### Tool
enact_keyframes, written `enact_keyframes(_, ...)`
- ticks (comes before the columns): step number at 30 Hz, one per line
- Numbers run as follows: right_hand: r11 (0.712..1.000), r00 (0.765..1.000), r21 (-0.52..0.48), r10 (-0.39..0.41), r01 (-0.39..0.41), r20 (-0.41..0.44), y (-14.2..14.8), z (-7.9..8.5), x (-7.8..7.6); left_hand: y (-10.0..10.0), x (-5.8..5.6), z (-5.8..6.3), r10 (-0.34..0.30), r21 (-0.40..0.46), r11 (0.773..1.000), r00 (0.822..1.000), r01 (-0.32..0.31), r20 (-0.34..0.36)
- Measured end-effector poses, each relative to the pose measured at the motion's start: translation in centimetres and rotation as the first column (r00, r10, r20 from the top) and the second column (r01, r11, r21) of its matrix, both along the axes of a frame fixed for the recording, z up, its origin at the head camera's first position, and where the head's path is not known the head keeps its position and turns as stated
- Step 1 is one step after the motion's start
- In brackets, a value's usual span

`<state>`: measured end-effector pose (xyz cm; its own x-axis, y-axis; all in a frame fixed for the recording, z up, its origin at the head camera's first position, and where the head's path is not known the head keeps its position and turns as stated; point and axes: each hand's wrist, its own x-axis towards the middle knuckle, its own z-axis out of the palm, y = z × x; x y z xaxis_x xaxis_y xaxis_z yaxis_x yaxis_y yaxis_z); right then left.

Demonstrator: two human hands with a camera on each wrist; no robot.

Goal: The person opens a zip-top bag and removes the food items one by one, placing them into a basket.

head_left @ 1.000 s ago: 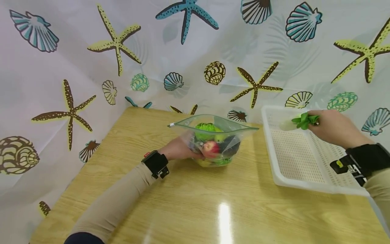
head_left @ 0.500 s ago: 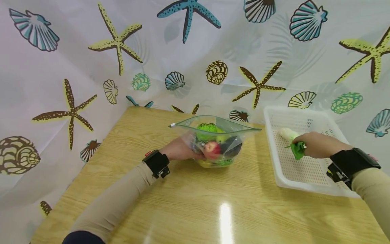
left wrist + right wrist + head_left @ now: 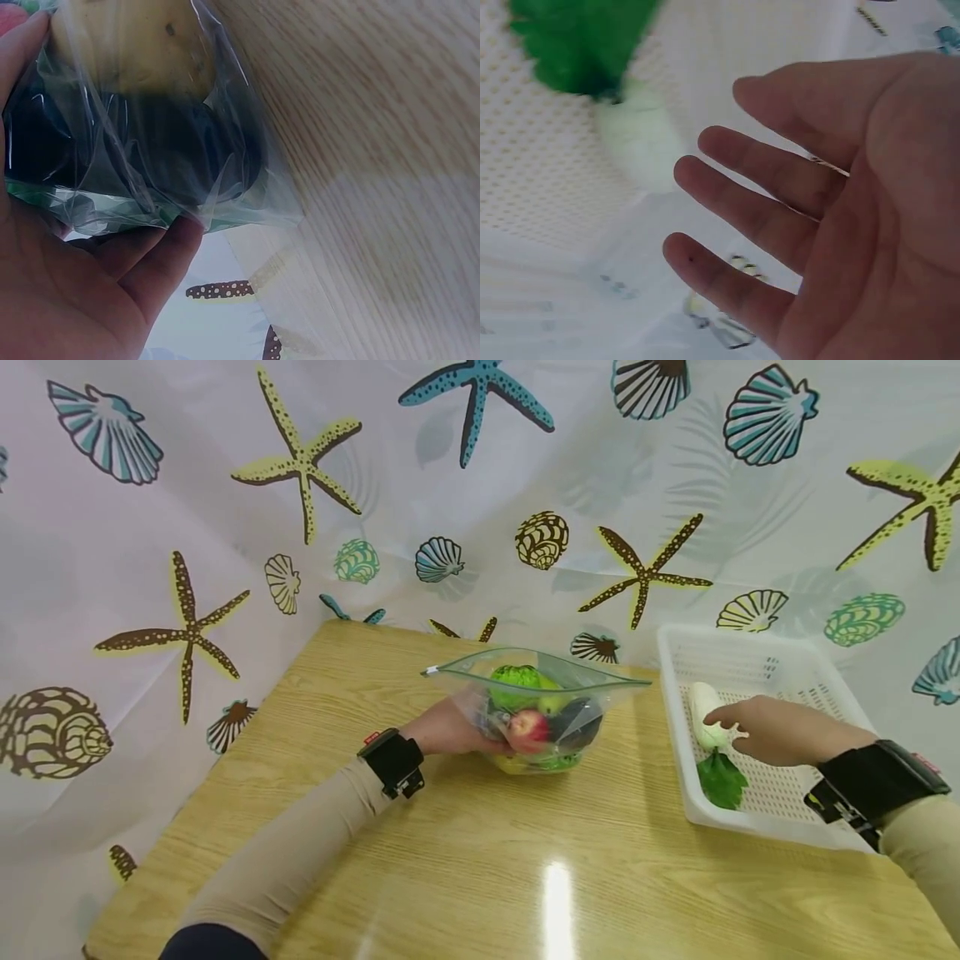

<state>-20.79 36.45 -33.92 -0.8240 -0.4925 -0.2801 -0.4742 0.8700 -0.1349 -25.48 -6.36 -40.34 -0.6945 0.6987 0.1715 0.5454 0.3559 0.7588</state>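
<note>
My left hand grips the side of a clear zip bag standing on the table with its mouth apart. Through the plastic show a red fruit, perhaps an apple, a bumpy green vegetable and a dark, smooth item. In the left wrist view, a tan, potato-like item sits by the dark one. My right hand hovers with fingers spread over the white basket. Below its fingertips lies a white radish with green leaves, apart from the hand in the right wrist view.
The wooden table runs forward to a white curtain printed with starfish and shells. The basket's raised rim stands a little right of the bag. Light glares off the table's near part.
My right hand has brought the radish down into the basket, let go of its leaves and spread its fingers. My left hand keeps its grip on the bag.
</note>
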Motion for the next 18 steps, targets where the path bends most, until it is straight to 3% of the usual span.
enact_keyframes(3, 1.000, 0.987, -0.009, 0.002, -0.003, -0.162, -2.0, 1.4, 0.2, 0.1, 0.2, 0.3, 0.001, -0.008, 1.000, 1.000, -0.001, 0.006)
enact_keyframes(5, 0.999, 0.952, -0.040, 0.012, -0.026, -0.306, -3.4, 2.4, 0.5, 0.1, 0.2, 0.3, 0.010, -0.017, 1.000, 1.000, -0.010, 0.002)
enact_keyframes(6, 0.997, 0.925, -0.061, 0.022, -0.049, -0.379, -4.2, 2.9, 0.7, 0.1, 0.2, 0.3, 0.010, -0.019, 1.000, 1.000, -0.011, -0.003)
enact_keyframes(8, 0.986, 0.847, -0.107, 0.053, -0.128, -0.529, -5.9, 4.0, 1.1, 0.2, 0.3, 0.3, 0.014, -0.019, 1.000, 1.000, -0.014, -0.012)
enact_keyframes(11, 0.946, 0.731, -0.164, 0.099, -0.280, -0.675, -8.6, 5.7, 2.2, 0.2, 0.2, 0.3, -0.001, -0.004, 1.000, 1.000, 0.000, -0.021)
enact_keyframes(13, 0.907, 0.687, -0.192, 0.131, -0.374, -0.715, -10.6, 6.7, 2.9, 0.3, -0.1, -0.1, -0.012, 0.005, 1.000, 0.999, 0.012, -0.033)
enact_keyframes(16, 0.857, 0.689, -0.212, 0.206, -0.470, -0.694, -13.5, 7.6, 3.5, 0.3, -0.8, -1.0, -0.020, 0.011, 1.000, 0.998, 0.020, -0.058)
enact_keyframes(18, 0.843, 0.721, -0.218, 0.254, -0.492, -0.645, -15.1, 7.7, 3.6, 0.3, -1.3, -1.7, -0.022, 0.013, 1.000, 0.998, 0.022, -0.059)
